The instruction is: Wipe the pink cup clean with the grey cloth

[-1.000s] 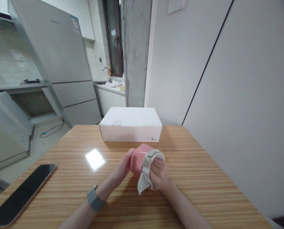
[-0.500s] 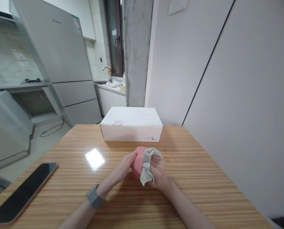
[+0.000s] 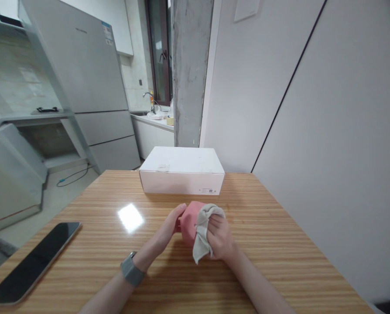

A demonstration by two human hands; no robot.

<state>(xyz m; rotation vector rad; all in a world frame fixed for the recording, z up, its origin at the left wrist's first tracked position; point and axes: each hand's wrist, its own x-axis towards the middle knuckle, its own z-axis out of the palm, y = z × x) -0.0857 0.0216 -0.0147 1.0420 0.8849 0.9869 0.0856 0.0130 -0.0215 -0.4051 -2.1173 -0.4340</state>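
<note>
A pink bowl-like container [image 3: 189,223] with a faceted side is tilted just above or on the wooden table [image 3: 267,244]; I cannot tell which. My left hand [image 3: 170,223] grips it from the left, thumb on top and fingers curled around the far side. A grey watch is on that wrist. My right hand [image 3: 220,237] is closed on a light grey cloth [image 3: 201,239], pressed against the container's right side. The cloth hangs down over the edge and hides the container's opening.
A white box [image 3: 182,182] stands at the far edge of the table. To the left lies a black-screened phone [image 3: 34,264]. Past the table are a fridge [image 3: 80,65], a sink counter and a white wall [image 3: 241,109] on the right.
My left hand has shifted slightly away to the left, its fingers now showing beside the container. The right hand and cloth have moved slightly right and down.
</note>
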